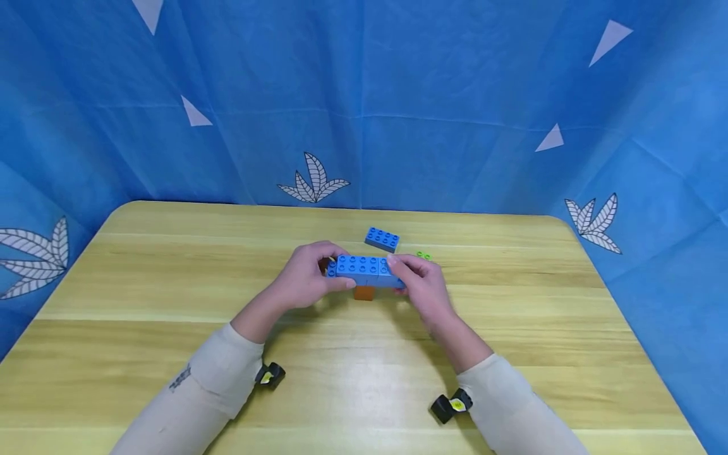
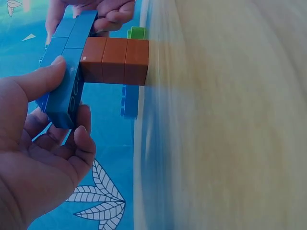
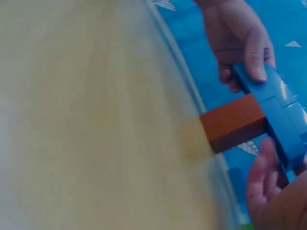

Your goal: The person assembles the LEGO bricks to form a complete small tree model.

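Observation:
A row of blue toy building bricks (image 1: 358,278), two layers high, lies across the top of a short column of brown bricks (image 2: 114,60). Together they make a T shape, with the column standing on the table. My left hand (image 1: 307,275) grips the row's left end, its thumb on the near side and its fingers curled behind and beneath. At the other end my right hand (image 1: 423,287) pinches the bricks, thumb on top. From the head, the bricks hide most of the column (image 1: 364,293).
Behind the build lies a loose blue eight-stud brick (image 1: 382,239) on the wooden table (image 1: 341,392). A small green brick (image 1: 423,254) shows just beyond my right hand, partly covered by it. A blue patterned cloth (image 1: 432,126) hangs along the table's far edge.

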Available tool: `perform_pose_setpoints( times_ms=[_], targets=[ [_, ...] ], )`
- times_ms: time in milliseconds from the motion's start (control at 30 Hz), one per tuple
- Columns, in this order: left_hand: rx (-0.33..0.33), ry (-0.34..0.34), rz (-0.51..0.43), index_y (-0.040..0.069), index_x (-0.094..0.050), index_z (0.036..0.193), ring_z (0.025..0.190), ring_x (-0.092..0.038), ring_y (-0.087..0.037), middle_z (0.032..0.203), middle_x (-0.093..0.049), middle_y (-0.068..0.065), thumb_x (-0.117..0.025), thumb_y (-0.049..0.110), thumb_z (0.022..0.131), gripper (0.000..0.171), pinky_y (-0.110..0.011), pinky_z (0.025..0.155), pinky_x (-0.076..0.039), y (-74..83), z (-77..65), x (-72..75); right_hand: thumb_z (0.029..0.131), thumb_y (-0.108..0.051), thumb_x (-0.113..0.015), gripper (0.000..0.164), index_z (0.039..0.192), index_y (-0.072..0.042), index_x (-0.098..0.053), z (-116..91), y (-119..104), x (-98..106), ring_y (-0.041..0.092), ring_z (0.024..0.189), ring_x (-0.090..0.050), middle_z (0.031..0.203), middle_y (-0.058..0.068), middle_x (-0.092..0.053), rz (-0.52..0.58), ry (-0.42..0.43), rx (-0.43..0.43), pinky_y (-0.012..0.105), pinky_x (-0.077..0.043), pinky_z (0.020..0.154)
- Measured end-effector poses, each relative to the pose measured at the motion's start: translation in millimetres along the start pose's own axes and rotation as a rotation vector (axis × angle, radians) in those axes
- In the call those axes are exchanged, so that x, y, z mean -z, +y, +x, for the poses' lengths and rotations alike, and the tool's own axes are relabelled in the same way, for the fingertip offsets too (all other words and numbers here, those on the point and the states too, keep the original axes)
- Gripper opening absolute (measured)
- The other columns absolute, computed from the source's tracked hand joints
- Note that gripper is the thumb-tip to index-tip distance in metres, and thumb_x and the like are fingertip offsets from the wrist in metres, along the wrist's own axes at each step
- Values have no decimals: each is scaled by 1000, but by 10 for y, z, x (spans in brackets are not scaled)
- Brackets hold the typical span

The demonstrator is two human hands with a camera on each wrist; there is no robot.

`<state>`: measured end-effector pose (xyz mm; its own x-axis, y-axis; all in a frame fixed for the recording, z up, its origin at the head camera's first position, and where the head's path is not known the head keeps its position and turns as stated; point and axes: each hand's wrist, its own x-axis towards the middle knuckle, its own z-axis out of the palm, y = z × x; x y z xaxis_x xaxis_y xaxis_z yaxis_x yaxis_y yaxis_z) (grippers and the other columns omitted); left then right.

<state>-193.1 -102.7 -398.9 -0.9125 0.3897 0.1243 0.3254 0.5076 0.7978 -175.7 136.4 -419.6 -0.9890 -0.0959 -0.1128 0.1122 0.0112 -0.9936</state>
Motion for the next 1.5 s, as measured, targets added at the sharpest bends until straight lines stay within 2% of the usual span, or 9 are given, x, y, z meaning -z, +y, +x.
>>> perform_pose_setpoints(
  times_ms=[167,333,600,767,900,1100,1267,1367,1500],
  targets=[
    [-3,-5,-2,10,-72,110,78,-52,-25,92,-63,0,-85,21,82,33,-37,66,-43,-8,-6,10,110,-34,-34,50,125,5,-61,19,126,66,33,86,-67,106,17,-70,47,-37,-51,34,-57,69],
    [2,-7,0,9,-72,112,78,-52,-25,93,-62,-1,-86,23,82,36,-36,66,-42,-14,-25,24,104,-2,-48,26,125,5,-62,145,172,119,27,82,-66,111,21,-64,-81,34,-64,33,-58,66],
    [0,-14,-37,9,-72,113,78,-53,-26,93,-63,-2,-85,23,82,37,-35,65,-42,-46,-24,21,83,14,-65,40,119,-2,-68,387,227,161,24,83,-66,106,12,-69,-435,163,124,32,-56,69],
    [0,-14,-72,9,-71,114,77,-55,-25,94,-64,-2,-85,22,83,37,-35,65,-44,-55,-28,18,84,0,-78,34,117,-3,-70,549,236,127,25,80,-65,104,10,-69,-498,230,204,34,-55,74],
    [15,-16,-99,9,-70,116,75,-56,-26,97,-65,-3,-85,22,83,39,-35,64,-46,-58,-30,9,84,-18,-84,43,122,-6,-69,634,231,88,22,80,-67,112,8,-67,-520,245,199,34,-56,71],
    [20,-2,-98,10,-70,117,72,-54,-26,97,-64,-3,-85,23,82,40,-33,60,-43,-62,-24,-3,83,-27,-85,57,133,-9,-64,746,216,41,23,74,-64,122,8,-66,-635,250,177,35,-52,70],
    [40,1,-100,10,-70,118,71,-53,-25,98,-63,-3,-85,25,83,41,-33,60,-42,-56,-24,-14,86,-28,-82,52,130,-7,-66,811,201,57,26,97,-62,120,10,-67,-703,219,175,41,-48,85],
    [53,-1,-96,11,-71,118,73,-53,-25,99,-63,-3,-85,26,83,41,-34,61,-43,-50,-28,-22,86,-27,-82,47,126,-6,-68,818,186,76,27,106,-61,117,12,-68,-655,193,164,42,-47,90],
    [61,-2,-92,11,-71,118,74,-53,-25,98,-63,-3,-85,27,83,41,-34,63,-43,-48,-39,-22,87,-25,-81,43,124,-7,-69,780,153,98,26,100,-64,114,10,-67,-514,169,126,40,-51,85]
  ],
)
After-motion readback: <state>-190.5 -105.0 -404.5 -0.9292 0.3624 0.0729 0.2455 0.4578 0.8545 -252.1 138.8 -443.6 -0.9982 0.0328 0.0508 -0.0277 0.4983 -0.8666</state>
